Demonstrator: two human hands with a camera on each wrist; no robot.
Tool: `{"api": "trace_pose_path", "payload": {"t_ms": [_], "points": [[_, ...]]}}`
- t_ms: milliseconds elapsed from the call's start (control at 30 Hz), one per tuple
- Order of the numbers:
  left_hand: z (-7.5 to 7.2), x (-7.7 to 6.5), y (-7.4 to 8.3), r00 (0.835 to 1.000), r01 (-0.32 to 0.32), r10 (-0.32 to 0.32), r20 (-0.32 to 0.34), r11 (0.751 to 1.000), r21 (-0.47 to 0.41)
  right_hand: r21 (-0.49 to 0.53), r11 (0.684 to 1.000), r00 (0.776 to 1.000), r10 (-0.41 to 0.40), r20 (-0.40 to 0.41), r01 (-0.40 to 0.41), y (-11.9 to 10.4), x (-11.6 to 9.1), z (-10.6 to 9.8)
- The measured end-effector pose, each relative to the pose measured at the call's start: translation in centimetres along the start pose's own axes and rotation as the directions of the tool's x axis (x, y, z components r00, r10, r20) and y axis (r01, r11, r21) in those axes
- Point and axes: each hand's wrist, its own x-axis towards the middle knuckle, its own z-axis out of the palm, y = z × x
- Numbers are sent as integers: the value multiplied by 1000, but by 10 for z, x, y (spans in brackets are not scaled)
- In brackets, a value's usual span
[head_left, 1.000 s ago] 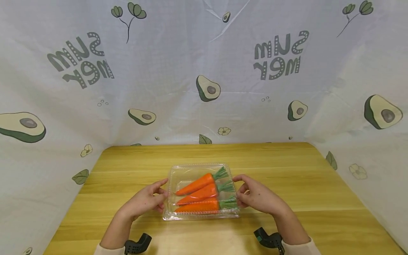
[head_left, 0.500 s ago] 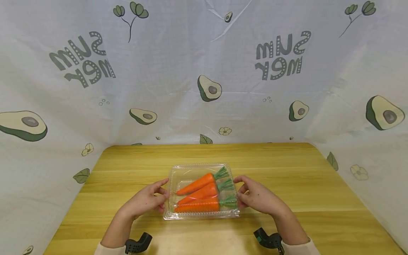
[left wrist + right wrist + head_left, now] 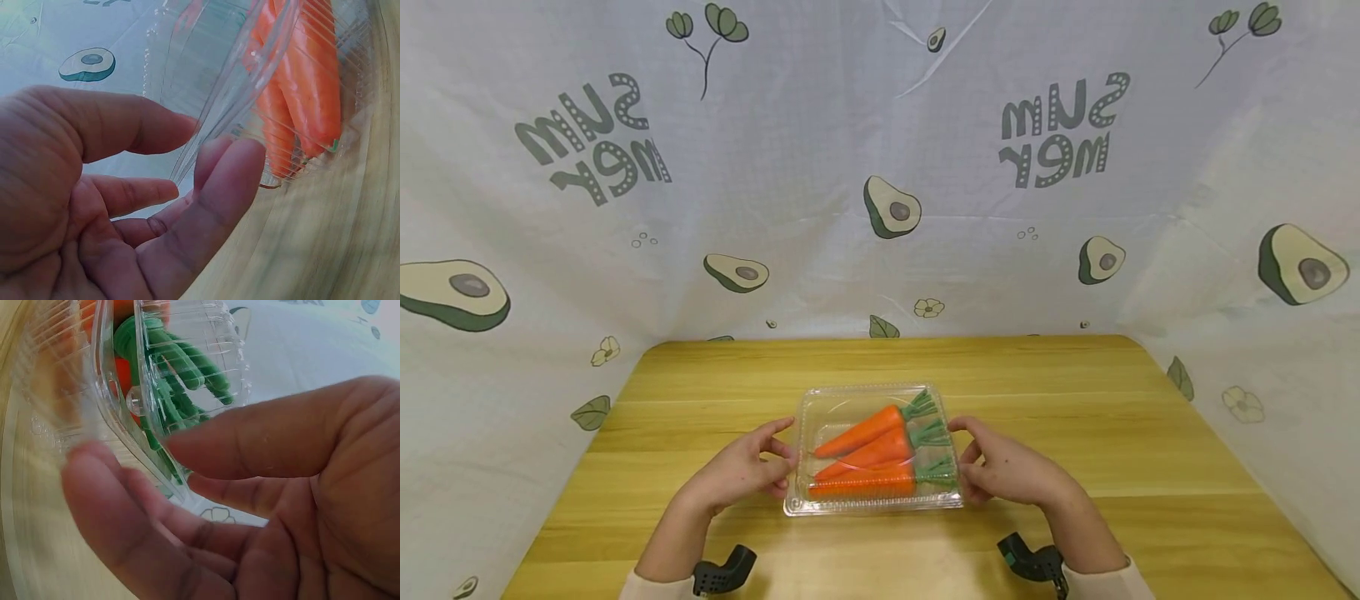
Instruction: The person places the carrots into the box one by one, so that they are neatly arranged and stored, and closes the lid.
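A clear plastic clamshell box (image 3: 865, 510) sits on the table between my hands, and several carrots (image 3: 861, 431) with green tops (image 3: 919, 404) lie inside it. My left hand (image 3: 741, 471) holds the box's left edge, its fingertips on either side of the clear rim (image 3: 215, 103) in the left wrist view. At the opposite edge, my right hand (image 3: 1011, 462) grips the rim between thumb and fingers. The right wrist view shows a narrow gap between the lid's rim (image 3: 145, 394) and the base's rim (image 3: 100, 381), close to my fingertips.
The wooden table (image 3: 737, 375) has a light grain and rounded far corners. A white curtain (image 3: 805, 167) printed with avocados and lettering hangs behind it and along both sides. Black wrist mounts (image 3: 725, 571) show at my forearms.
Over the last second both hands stay at the box's sides. My right thumb and fingers have shifted slightly at the edge; the box barely moves.
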Motion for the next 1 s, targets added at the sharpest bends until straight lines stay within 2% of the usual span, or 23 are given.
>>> {"api": "trace_pose_path", "payload": {"t_ms": [200,333,400,533,633,700,733,867,933,1000], "points": [[1,-2,1,998,0,1,-58,1000,8,68,997,995,-33,98,26,4,1,-2],[5,1,0,991,-2,3,-131,1000,4,96,995,995,-32,96,23,7,5,-1],[9,4,-1,980,-1,1,-200,1000,2,112,993,997,-27,67,19,8,8,-1],[18,13,-4,936,-6,0,-353,1000,-15,186,982,1000,-21,9,18,13,17,0],[22,17,-6,917,-10,5,-398,1000,-10,228,973,1000,-28,-5,29,16,20,0],[22,17,-6,925,-4,6,-381,1000,4,242,970,999,-32,-3,32,18,21,-1],[21,17,-6,934,0,1,-357,1000,2,245,969,999,-35,-1,34,18,22,-1],[16,12,-4,979,0,-10,-203,999,-51,259,965,999,-49,10,44,19,22,-3],[13,10,-4,993,-2,-9,-121,995,-96,272,961,998,-59,12,53,19,22,-4],[11,10,-4,998,-5,-4,-66,991,-135,284,957,998,-69,11,63,19,22,-4]]}}
